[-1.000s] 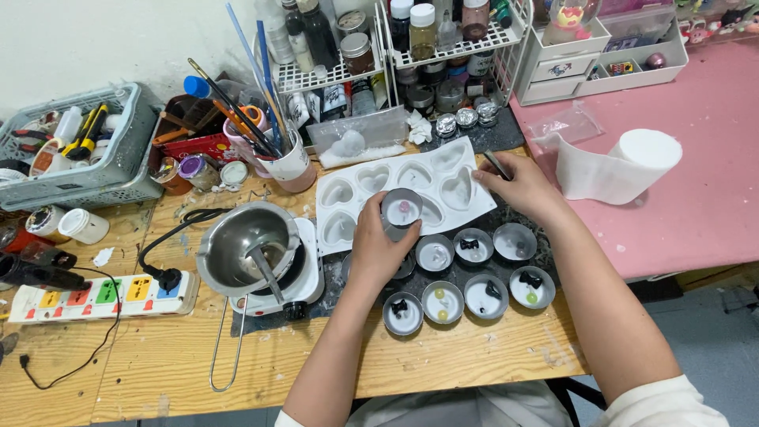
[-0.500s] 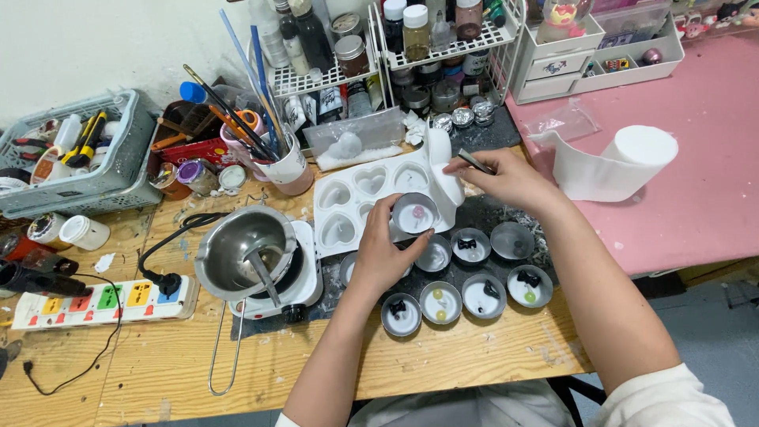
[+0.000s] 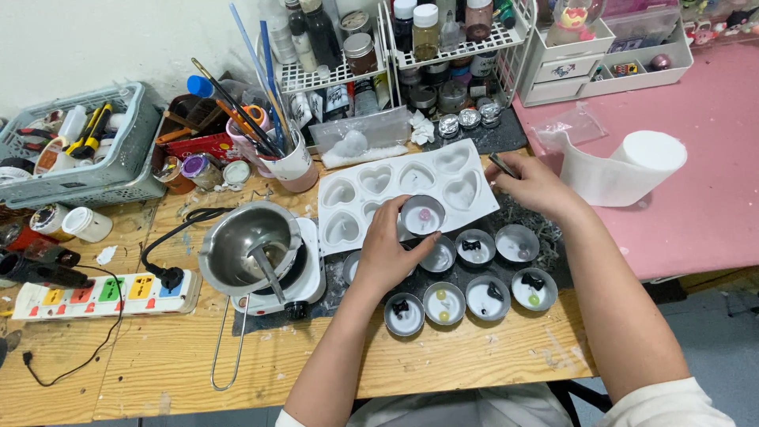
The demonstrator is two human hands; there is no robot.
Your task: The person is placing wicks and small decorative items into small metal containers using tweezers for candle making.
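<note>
Left hand (image 3: 387, 257): fingers curled around a small round tin (image 3: 423, 215), raised over the near edge of the white heart mould (image 3: 371, 183).
Right hand (image 3: 538, 186): fingertips pinching thin dark tweezers (image 3: 503, 165), right of the mould.
Near: filled tins (image 3: 466, 296) on dark mat.
Left: steel melting pot (image 3: 249, 249) on hotplate.

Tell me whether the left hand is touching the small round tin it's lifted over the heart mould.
Touching: the head view shows the left hand with its fingers wrapped round the small round tin.
</note>
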